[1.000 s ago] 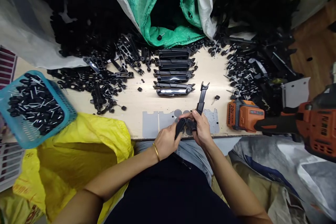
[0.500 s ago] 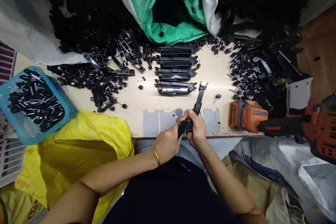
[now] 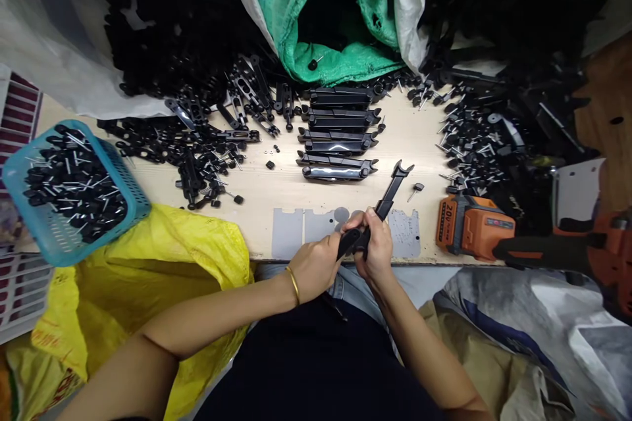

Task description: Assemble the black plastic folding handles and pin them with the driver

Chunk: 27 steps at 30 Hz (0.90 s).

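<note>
Both hands are together over the table's front edge, closed on a black plastic arm (image 3: 392, 185) with a forked end. The fork points up and to the right. My right hand (image 3: 378, 250) wraps the arm's lower part. At the arm's jointed lower end, my left hand (image 3: 313, 268), with a gold bangle at the wrist, grips a black bar-shaped piece (image 3: 348, 242). The fingers partly hide the joint between the two. Beyond the hands, several similar black arms (image 3: 340, 145) lie in a stacked row. A loose black-headed screw (image 3: 418, 187) rests right of the fork.
Grey flat patches (image 3: 287, 233) lie along the table front. At left stand a blue basket (image 3: 141, 194) of black-headed screws and a yellow sack (image 3: 197, 230). An orange power tool (image 3: 476, 227) sits at right. Piles of black parts (image 3: 197, 158) flank a green sack (image 3: 340, 66).
The forked arm has tilted further right, and its fork now faces the camera more openly. Both hands keep their grip. The whole view has shifted slightly.
</note>
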### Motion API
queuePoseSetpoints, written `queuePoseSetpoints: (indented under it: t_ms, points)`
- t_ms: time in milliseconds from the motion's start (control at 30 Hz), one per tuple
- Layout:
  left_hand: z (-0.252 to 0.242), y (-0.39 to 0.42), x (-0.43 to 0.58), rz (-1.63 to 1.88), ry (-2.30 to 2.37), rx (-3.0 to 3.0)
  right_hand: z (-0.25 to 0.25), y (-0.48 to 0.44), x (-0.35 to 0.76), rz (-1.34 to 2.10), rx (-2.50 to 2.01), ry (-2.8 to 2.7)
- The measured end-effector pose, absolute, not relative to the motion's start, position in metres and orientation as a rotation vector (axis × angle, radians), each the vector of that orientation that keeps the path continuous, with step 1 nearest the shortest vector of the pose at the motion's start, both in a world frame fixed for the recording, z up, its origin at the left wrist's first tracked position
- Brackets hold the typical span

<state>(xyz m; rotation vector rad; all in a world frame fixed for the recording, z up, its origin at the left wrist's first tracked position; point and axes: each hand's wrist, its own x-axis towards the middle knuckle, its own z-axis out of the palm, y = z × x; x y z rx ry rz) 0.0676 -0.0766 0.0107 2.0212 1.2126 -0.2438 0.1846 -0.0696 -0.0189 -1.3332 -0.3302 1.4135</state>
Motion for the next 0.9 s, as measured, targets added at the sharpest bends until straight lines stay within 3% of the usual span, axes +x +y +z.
queuePoseSetpoints:
  t_ms: [167, 733, 900]
  points:
    - [0.009, -0.067, 0.063, -0.354, 1.147, 2.055, -0.025, -0.068, 0.189, 1.482, -1.321, -0.314]
    - [0.004, -0.052, 0.078, -0.376, 1.162, 2.089, -0.033, -0.057, 0.180, 1.258, -1.300, -0.238]
    - [-0.001, -0.027, 0.061, -0.389, 1.036, 2.160, -0.029, -0.073, 0.225, 1.402, -1.451, -0.390]
